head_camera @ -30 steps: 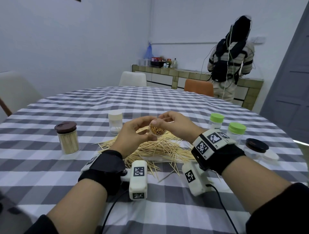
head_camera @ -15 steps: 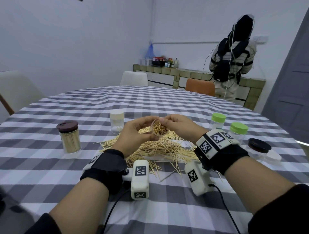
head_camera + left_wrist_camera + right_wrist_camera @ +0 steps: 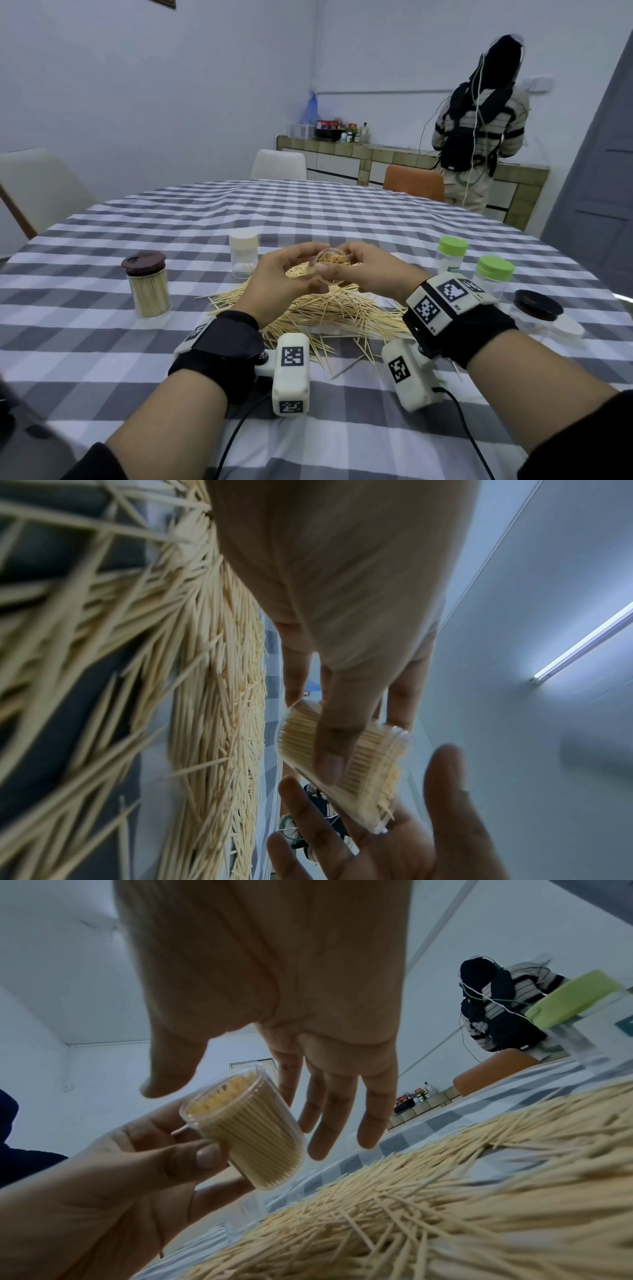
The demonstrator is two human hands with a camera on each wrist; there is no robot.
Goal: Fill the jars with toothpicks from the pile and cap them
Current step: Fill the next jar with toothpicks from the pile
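A small clear jar (image 3: 330, 270), packed with toothpicks and uncapped, is held tilted above the toothpick pile (image 3: 329, 308). My left hand (image 3: 301, 274) grips it, with the thumb (image 3: 205, 1153) pressed across its wall. In the right wrist view the jar (image 3: 246, 1129) has its mouth turned up and to the left. My right hand (image 3: 352, 270) is at the jar's mouth with fingers (image 3: 329, 1123) straight and spread behind it, holding nothing. The left wrist view shows the jar (image 3: 359, 753) under my thumb and the right palm (image 3: 394, 845) open below it.
A brown-capped jar full of toothpicks (image 3: 147, 291) stands at the left, a white-capped jar (image 3: 243, 255) behind the pile. Two green-lidded jars (image 3: 452, 255) (image 3: 493, 277), a dark lid (image 3: 537, 305) and a white lid (image 3: 565, 329) are at the right. A person (image 3: 479, 130) stands at the far counter.
The jar stays in my left hand above the pile and has tipped a little. My right hand's fingers have loosened and spread around its mouth.
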